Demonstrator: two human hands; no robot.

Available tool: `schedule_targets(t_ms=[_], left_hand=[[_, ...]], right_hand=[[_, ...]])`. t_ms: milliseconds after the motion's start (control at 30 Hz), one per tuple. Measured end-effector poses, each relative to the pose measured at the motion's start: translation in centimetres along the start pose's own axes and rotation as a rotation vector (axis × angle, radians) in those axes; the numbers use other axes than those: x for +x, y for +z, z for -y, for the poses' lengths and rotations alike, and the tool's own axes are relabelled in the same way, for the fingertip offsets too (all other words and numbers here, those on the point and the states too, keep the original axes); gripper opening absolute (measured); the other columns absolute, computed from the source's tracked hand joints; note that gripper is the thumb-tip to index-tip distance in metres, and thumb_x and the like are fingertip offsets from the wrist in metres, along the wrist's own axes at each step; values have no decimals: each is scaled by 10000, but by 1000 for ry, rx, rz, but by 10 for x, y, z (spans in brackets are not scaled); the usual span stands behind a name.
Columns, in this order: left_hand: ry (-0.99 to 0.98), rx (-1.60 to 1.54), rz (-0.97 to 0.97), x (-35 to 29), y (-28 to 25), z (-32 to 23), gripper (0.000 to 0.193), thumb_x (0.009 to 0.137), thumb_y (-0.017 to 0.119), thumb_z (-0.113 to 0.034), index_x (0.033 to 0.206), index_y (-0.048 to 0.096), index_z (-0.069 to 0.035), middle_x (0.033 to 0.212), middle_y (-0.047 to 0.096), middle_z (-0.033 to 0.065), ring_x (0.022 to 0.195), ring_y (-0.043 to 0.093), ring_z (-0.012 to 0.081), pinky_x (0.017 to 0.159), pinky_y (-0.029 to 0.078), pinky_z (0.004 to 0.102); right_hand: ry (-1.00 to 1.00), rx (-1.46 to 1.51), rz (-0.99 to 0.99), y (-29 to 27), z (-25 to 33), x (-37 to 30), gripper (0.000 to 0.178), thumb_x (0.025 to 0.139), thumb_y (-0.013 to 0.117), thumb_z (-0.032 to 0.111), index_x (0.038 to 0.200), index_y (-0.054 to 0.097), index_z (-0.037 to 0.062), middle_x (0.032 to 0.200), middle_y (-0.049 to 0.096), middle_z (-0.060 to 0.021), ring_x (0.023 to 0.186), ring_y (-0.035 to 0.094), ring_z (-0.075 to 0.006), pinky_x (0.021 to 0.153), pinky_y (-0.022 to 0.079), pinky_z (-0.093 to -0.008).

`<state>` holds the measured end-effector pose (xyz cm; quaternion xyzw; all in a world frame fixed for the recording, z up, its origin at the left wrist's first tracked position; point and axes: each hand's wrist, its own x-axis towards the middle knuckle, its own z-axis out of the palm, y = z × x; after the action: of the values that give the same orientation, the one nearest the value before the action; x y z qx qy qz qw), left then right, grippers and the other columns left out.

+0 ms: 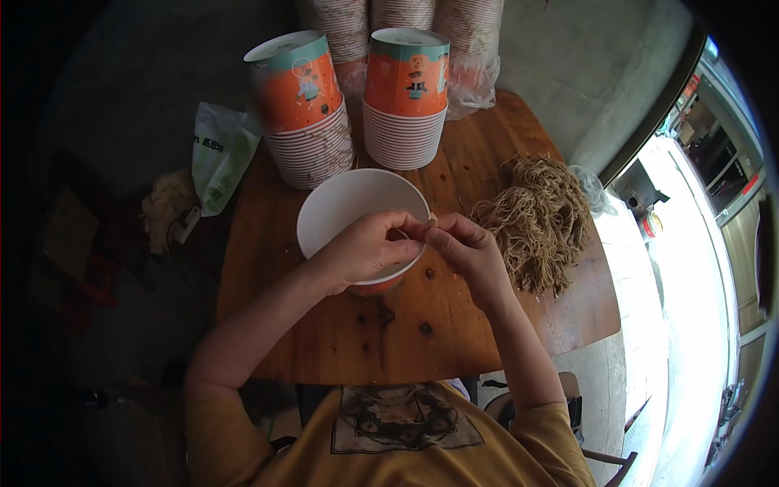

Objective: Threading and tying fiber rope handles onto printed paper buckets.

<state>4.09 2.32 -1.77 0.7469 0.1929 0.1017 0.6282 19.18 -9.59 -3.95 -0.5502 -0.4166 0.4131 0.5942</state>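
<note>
A white-lined paper bucket [316,213] stands upright on the wooden table in front of me, a strip of its orange outside showing below the rim. My left hand [380,246] reaches over its opening, fingers closed in a pinch by the right side of the rim. My right hand [469,250] meets it there from outside the bucket, thumb and forefinger pinched together. A small tan bit shows between the fingertips; too little of it is visible to name. A tangled heap of tan cord [540,223] lies to the right of my right hand.
Two stacks of orange and green paper buckets, a left stack [300,101] with cords along its side and a right stack [406,97], stand behind. More stacks in plastic [475,40] rise at the wall. A white-green bag [219,158] sits at the table's left edge.
</note>
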Motion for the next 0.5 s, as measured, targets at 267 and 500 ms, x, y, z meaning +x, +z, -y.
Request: schedule_targets(t_ms=[267, 500], left_hand=[[-81, -315, 45, 12, -1, 7, 133, 890, 581, -126, 990, 590, -39, 881, 591, 4, 771, 519, 62, 723, 428, 205], [-71, -291, 111, 18, 1, 3, 98, 890, 575, -112, 945, 592, -32, 849, 591, -3, 727, 502, 55, 676, 414, 198]], right_hand=[[28, 38, 60, -12, 18, -1, 148, 926, 588, 180, 1019, 574, 66, 759, 586, 61, 638, 495, -18, 562, 407, -182], [-127, -469, 375, -23, 66, 20, 115, 929, 525, 59, 1036, 489, 36, 825, 573, -20, 700, 550, -61, 596, 448, -208]])
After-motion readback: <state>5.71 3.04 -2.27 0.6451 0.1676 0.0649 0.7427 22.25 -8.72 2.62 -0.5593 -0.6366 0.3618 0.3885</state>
